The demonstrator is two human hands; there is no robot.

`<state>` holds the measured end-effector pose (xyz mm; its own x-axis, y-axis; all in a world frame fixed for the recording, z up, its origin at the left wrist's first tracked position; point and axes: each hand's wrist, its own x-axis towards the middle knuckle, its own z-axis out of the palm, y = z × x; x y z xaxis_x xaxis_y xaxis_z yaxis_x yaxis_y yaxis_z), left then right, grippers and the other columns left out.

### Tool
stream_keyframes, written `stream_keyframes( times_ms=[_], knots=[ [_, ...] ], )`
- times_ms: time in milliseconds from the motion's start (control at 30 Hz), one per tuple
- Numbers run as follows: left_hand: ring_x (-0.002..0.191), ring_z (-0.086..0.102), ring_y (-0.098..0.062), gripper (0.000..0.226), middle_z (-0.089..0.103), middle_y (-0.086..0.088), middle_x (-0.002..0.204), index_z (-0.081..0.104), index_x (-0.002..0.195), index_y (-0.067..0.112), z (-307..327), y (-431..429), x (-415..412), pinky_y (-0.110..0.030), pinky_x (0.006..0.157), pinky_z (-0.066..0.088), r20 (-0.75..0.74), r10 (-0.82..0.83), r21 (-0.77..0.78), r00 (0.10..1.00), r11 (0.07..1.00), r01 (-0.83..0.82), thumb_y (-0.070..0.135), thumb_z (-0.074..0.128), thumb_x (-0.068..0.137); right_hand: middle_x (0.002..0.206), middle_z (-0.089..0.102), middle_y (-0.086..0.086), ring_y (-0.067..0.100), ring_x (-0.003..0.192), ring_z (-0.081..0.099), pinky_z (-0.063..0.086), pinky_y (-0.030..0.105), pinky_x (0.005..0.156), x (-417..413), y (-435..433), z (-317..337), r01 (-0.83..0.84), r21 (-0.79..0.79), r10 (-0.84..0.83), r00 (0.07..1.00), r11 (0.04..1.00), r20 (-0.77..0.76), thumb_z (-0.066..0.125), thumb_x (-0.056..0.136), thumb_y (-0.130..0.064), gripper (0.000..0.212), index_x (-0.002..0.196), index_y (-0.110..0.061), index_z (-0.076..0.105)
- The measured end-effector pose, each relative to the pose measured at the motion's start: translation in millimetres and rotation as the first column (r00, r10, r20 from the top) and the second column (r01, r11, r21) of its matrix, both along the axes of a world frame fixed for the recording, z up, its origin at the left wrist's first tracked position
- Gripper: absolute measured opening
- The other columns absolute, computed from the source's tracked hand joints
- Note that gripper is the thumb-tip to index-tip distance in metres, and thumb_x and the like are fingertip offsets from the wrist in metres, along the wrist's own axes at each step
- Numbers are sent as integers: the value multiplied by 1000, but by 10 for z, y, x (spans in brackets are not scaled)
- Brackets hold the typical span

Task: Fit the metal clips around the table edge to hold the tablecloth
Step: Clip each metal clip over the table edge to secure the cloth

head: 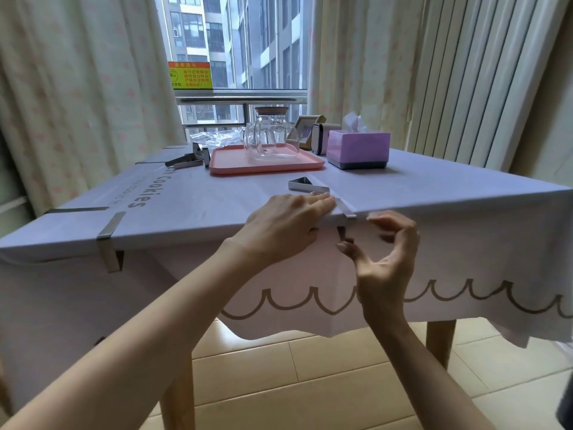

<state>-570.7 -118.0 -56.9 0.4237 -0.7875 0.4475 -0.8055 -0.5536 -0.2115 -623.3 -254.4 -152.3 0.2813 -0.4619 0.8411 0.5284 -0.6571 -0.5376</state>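
Flat left hand (288, 225) is pinning the soft cloth (217, 197) as right hand (384, 256), grip unclear, is hovering at the stiff clip (347, 211)'s lower leg.

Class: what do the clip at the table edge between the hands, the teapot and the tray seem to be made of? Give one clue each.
Clip: apparently polished metal, silvery and reflective. Teapot: clear glass, the background shows through it. Tray: probably matte plastic, uniformly pink, rounded rim.

Soft daylight from the window (235, 41); edges bend, right fingers (387, 231) blur.
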Motion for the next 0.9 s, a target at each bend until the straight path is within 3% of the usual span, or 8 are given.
stream_keyframes(
  times_ms=[100, 200, 300, 367, 533, 633, 733, 900],
  knots=[
    [126, 48, -26, 54, 38, -4, 148, 38, 141, 15, -3, 1, 2, -38, 94, 45, 10, -11, -4, 1000, 1000, 11, 6, 47, 89, 136, 45, -2, 16, 133, 36, 20, 40, 115, 6, -146, 160, 40, -231, -70, 990, 972, -123, 71, 66, -16, 62, 125, -8, 52],
    [123, 51, -28, 51, 43, -6, 144, 43, 138, 13, -4, 7, 0, -38, 92, 47, 14, -32, -19, 999, 999, 33, 4, 48, 88, 128, 55, -3, 11, 129, 41, 2, 45, 119, 32, -312, 245, -8, -408, -80, 977, 913, -198, 69, 69, -19, 55, 122, -10, 58],
    [122, 51, -30, 48, 45, -9, 142, 45, 135, 10, -14, -5, -14, -41, 93, 47, 7, -41, -24, 999, 999, 41, 1, 46, 88, 114, 63, -7, 4, 114, 49, 19, 36, 114, 37, -406, 304, -15, -438, -78, 978, 899, -195, 70, 69, -14, 43, 112, -13, 65],
    [129, 45, -28, 50, 37, -10, 147, 39, 140, 9, -52, -28, -12, -40, 97, 44, 27, -18, -20, 999, 1000, 18, 0, 42, 90, 108, 66, -7, 7, 104, 53, 29, 28, 97, 67, -410, 346, 19, -467, -120, 975, 884, -188, 73, 70, -17, 39, 108, -17, 68],
    [141, 24, -21, 56, 20, -10, 155, 20, 147, 10, -158, -78, -5, -29, 109, 28, 94, 41, -1, 995, 999, -41, 1, 34, 94, 97, 62, -3, 10, 90, 46, 21, 24, 78, 121, -371, 404, 65, -514, -201, 956, 856, -213, 70, 70, -30, 37, 107, -24, 69],
    [139, 31, -24, 54, 27, -13, 152, 26, 145, 7, -175, -78, -24, -31, 108, 31, 113, 24, -40, 993, 999, -20, 0, 38, 92, 101, 63, 2, 10, 92, 45, 22, 23, 78, 106, -359, 407, 84, -521, -227, 949, 850, -218, 62, 75, -36, 41, 113, -19, 66],
    [133, 40, -27, 53, 37, -16, 146, 36, 140, 3, -188, -58, -36, -34, 104, 38, 115, 9, -77, 993, 997, 0, -3, 44, 89, 113, 65, 3, 16, 105, 53, 32, 28, 92, 88, -357, 350, 104, -582, -274, 938, 807, -213, 54, 78, -45, 48, 114, -14, 64],
    [139, 30, -19, 53, 26, -5, 153, 27, 145, 13, -161, -46, -30, -31, 106, 34, 93, 25, -66, 995, 998, -19, 4, 40, 95, 113, 64, 2, 19, 106, 55, 34, 30, 93, 55, -405, 353, 93, -642, -293, 932, 761, -213, 55, 80, -49, 49, 114, -14, 61]
  ],
)
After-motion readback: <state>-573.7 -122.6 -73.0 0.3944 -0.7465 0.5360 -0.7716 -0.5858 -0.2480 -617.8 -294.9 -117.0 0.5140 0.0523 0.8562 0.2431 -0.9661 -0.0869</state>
